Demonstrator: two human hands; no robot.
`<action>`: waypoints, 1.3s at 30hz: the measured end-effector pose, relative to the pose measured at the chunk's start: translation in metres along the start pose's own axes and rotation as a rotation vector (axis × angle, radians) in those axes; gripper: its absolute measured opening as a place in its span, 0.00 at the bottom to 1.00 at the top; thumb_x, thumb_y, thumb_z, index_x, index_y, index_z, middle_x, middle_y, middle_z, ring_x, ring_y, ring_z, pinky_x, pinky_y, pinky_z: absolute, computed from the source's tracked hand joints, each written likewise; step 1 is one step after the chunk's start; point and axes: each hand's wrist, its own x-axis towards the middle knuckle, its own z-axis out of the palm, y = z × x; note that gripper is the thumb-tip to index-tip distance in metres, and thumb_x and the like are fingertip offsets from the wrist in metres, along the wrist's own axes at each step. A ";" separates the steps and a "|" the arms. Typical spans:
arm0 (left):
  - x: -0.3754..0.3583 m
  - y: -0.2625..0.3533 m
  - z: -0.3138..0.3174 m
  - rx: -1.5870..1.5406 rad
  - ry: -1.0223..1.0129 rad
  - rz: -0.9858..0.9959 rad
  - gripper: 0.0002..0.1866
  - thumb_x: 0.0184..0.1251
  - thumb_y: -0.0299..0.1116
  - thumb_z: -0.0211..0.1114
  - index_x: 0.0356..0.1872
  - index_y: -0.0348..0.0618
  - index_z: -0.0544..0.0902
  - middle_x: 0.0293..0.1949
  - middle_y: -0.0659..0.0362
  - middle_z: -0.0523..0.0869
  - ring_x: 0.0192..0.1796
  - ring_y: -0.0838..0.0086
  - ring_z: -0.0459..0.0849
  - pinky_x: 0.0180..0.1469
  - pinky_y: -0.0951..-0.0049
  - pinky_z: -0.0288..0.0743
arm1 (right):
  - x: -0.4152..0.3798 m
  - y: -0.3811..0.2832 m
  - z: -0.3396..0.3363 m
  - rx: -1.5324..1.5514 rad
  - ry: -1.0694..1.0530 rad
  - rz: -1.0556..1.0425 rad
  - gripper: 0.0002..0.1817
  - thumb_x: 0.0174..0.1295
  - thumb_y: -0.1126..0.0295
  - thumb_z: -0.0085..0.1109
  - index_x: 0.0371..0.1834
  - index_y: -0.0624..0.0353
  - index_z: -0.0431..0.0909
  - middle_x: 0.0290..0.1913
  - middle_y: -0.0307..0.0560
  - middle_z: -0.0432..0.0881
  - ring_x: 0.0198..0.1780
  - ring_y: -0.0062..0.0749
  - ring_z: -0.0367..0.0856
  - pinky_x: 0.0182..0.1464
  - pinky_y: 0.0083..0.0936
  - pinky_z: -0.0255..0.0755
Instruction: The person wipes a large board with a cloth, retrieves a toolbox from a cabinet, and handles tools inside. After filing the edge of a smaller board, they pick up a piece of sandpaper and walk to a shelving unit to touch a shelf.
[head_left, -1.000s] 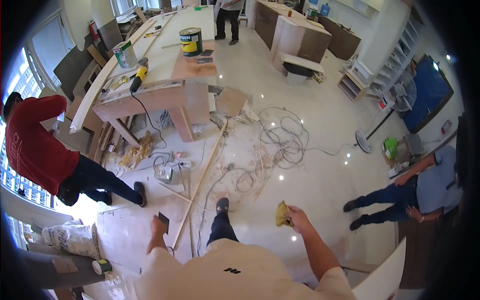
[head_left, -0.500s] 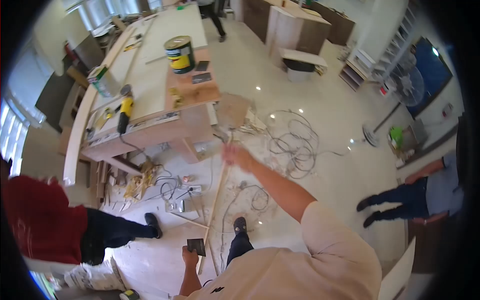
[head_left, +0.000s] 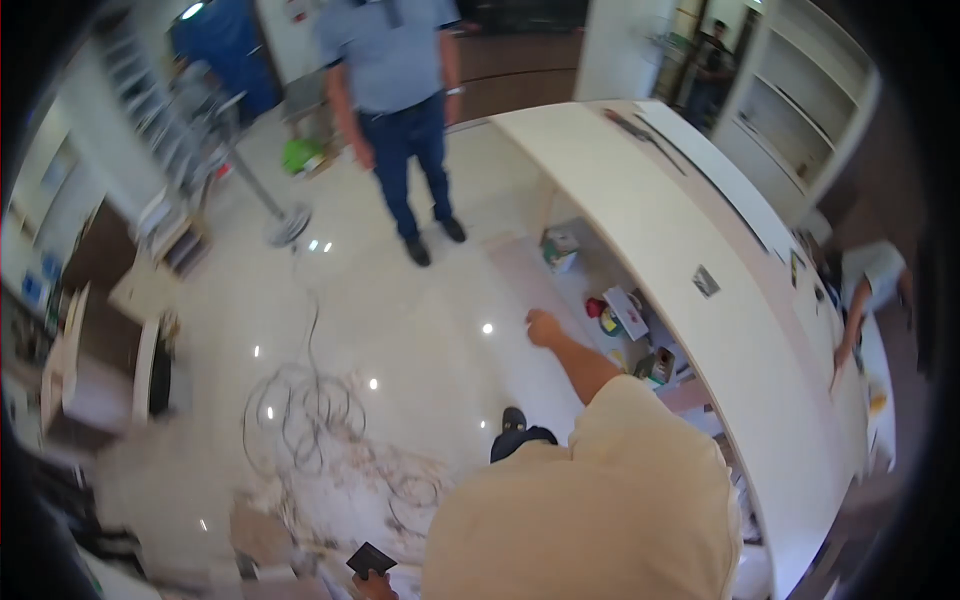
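Observation:
My left hand (head_left: 375,586) is at the bottom of the view, closed on a dark flat square piece (head_left: 371,561). Ahead of my body, my right hand (head_left: 542,327) hangs over the glossy floor, its fingers curled; whether it holds anything is too small to tell. Close to its right stands a long pale workbench (head_left: 650,215), with cans and boxes on the shelf beneath. A small dark plate (head_left: 706,281) lies on the benchtop.
A person in blue (head_left: 395,60) stands ahead. Another person (head_left: 870,280) leans at the far right. Looped cable (head_left: 305,415) lies on the floor at left, near a standing fan (head_left: 289,224) and a brown cabinet (head_left: 105,350).
The view has swung to the right, bringing the long workbench into sight. My right hand has lowered. The dark piece is still in my left hand.

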 end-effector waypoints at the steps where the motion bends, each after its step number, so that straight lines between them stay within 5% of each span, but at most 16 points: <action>1: 0.022 0.024 0.043 0.029 -0.113 0.073 0.37 0.61 0.37 0.68 0.67 0.45 0.57 0.48 0.45 0.81 0.42 0.55 0.84 0.37 0.65 0.83 | -0.008 0.006 0.013 0.074 -0.002 -0.041 0.14 0.48 0.68 0.62 0.38 0.61 0.82 0.41 0.57 0.83 0.42 0.49 0.82 0.45 0.39 0.75; 3: 0.025 0.101 0.165 0.096 -0.343 0.207 0.33 0.65 0.34 0.65 0.67 0.45 0.59 0.46 0.45 0.81 0.42 0.57 0.84 0.37 0.65 0.83 | -0.018 -0.013 0.010 0.504 -0.237 0.121 0.19 0.53 0.54 0.67 0.30 0.62 0.84 0.28 0.50 0.84 0.28 0.35 0.82 0.33 0.34 0.75; 5: 0.066 0.108 0.281 -0.039 -0.606 0.284 0.19 0.57 0.23 0.62 0.50 0.40 0.71 0.41 0.54 0.80 0.37 0.66 0.82 0.33 0.66 0.78 | -0.036 -0.057 -0.031 0.770 -0.518 0.318 0.30 0.57 0.43 0.62 0.36 0.67 0.82 0.31 0.53 0.84 0.32 0.35 0.83 0.36 0.32 0.75; 6: 0.032 0.153 0.357 -0.042 -0.715 0.092 0.17 0.62 0.26 0.62 0.51 0.41 0.70 0.43 0.56 0.80 0.40 0.65 0.82 0.39 0.64 0.80 | -0.037 -0.063 -0.030 0.748 -0.563 0.225 0.33 0.57 0.42 0.62 0.47 0.67 0.79 0.37 0.54 0.84 0.36 0.36 0.82 0.40 0.30 0.75; 9: -0.058 0.241 0.527 0.079 -1.012 0.136 0.16 0.64 0.26 0.61 0.52 0.39 0.70 0.44 0.53 0.80 0.42 0.66 0.83 0.42 0.65 0.81 | -0.038 -0.079 -0.068 1.205 -0.401 0.423 0.34 0.56 0.51 0.67 0.58 0.66 0.71 0.41 0.50 0.83 0.35 0.33 0.80 0.40 0.28 0.75; 12: -0.130 0.302 0.635 0.116 -1.267 0.014 0.19 0.65 0.28 0.62 0.55 0.36 0.69 0.45 0.51 0.80 0.43 0.65 0.84 0.43 0.67 0.82 | 0.002 -0.024 -0.090 1.441 -0.172 0.466 0.26 0.56 0.58 0.68 0.51 0.64 0.75 0.36 0.45 0.82 0.33 0.28 0.78 0.36 0.27 0.73; 16: -0.138 0.342 0.708 0.269 -1.439 -0.013 0.20 0.66 0.30 0.62 0.56 0.35 0.70 0.47 0.50 0.81 0.43 0.64 0.85 0.44 0.68 0.81 | 0.049 0.073 -0.167 0.947 0.165 0.606 0.17 0.55 0.58 0.63 0.38 0.63 0.79 0.32 0.45 0.81 0.32 0.30 0.78 0.37 0.30 0.73; 22: 0.018 0.345 0.738 0.566 -1.204 0.155 0.18 0.65 0.29 0.61 0.53 0.33 0.73 0.43 0.50 0.83 0.42 0.65 0.86 0.40 0.70 0.81 | 0.108 0.274 -0.213 1.082 0.990 0.984 0.06 0.56 0.73 0.63 0.32 0.61 0.75 0.23 0.37 0.72 0.22 0.22 0.69 0.23 0.23 0.64; 24: 0.070 0.358 0.736 0.580 -1.095 0.127 0.17 0.65 0.28 0.61 0.52 0.32 0.73 0.41 0.51 0.83 0.39 0.67 0.86 0.38 0.73 0.80 | 0.107 0.322 -0.199 0.776 0.991 1.142 0.15 0.54 0.70 0.65 0.42 0.67 0.79 0.26 0.41 0.78 0.23 0.25 0.73 0.24 0.24 0.68; 25: 0.095 0.372 0.741 0.590 -1.047 0.119 0.16 0.65 0.28 0.60 0.52 0.32 0.73 0.40 0.51 0.84 0.37 0.68 0.86 0.36 0.74 0.80 | 0.102 0.342 -0.194 0.648 0.870 1.247 0.29 0.52 0.64 0.68 0.54 0.70 0.74 0.39 0.54 0.83 0.37 0.36 0.81 0.40 0.33 0.76; 27: 0.139 0.397 0.750 0.501 -1.008 0.117 0.15 0.65 0.27 0.60 0.50 0.32 0.74 0.39 0.52 0.84 0.35 0.69 0.85 0.35 0.75 0.79 | 0.108 0.308 -0.210 -0.010 0.720 1.432 0.33 0.51 0.58 0.68 0.57 0.69 0.73 0.52 0.62 0.78 0.54 0.49 0.78 0.58 0.37 0.71; 30: 0.200 0.438 0.791 0.499 -1.019 0.164 0.13 0.65 0.27 0.59 0.49 0.32 0.75 0.39 0.52 0.83 0.34 0.71 0.84 0.34 0.76 0.78 | 0.122 0.279 -0.215 -0.109 0.667 1.628 0.32 0.52 0.60 0.67 0.57 0.69 0.72 0.52 0.61 0.78 0.57 0.51 0.75 0.63 0.39 0.67; 33: 0.224 0.485 0.869 0.614 -1.105 0.319 0.13 0.66 0.28 0.60 0.49 0.32 0.75 0.40 0.52 0.83 0.36 0.70 0.84 0.35 0.77 0.77 | 0.147 0.278 -0.194 -0.353 0.906 1.374 0.25 0.55 0.65 0.64 0.54 0.69 0.74 0.44 0.56 0.81 0.48 0.46 0.80 0.53 0.37 0.74; 36: 0.204 0.544 0.974 0.659 -1.185 0.439 0.13 0.67 0.29 0.60 0.48 0.33 0.77 0.40 0.53 0.83 0.38 0.71 0.85 0.36 0.76 0.77 | 0.210 0.271 -0.193 0.381 1.079 1.249 0.16 0.60 0.69 0.61 0.48 0.68 0.76 0.36 0.50 0.82 0.34 0.31 0.82 0.36 0.25 0.77; 37: 0.202 0.555 1.009 0.666 -1.214 0.488 0.13 0.67 0.29 0.60 0.49 0.33 0.76 0.40 0.53 0.83 0.36 0.71 0.85 0.34 0.77 0.77 | 0.248 0.252 -0.199 0.637 1.166 1.185 0.12 0.62 0.73 0.58 0.46 0.68 0.76 0.29 0.42 0.80 0.25 0.20 0.76 0.25 0.15 0.70; 39: 0.197 0.572 1.073 0.667 -1.252 0.511 0.13 0.67 0.30 0.59 0.48 0.33 0.77 0.37 0.54 0.84 0.31 0.73 0.84 0.32 0.77 0.76 | 0.313 0.241 -0.201 0.801 1.159 1.157 0.11 0.66 0.67 0.56 0.43 0.66 0.77 0.24 0.39 0.76 0.19 0.18 0.69 0.19 0.17 0.64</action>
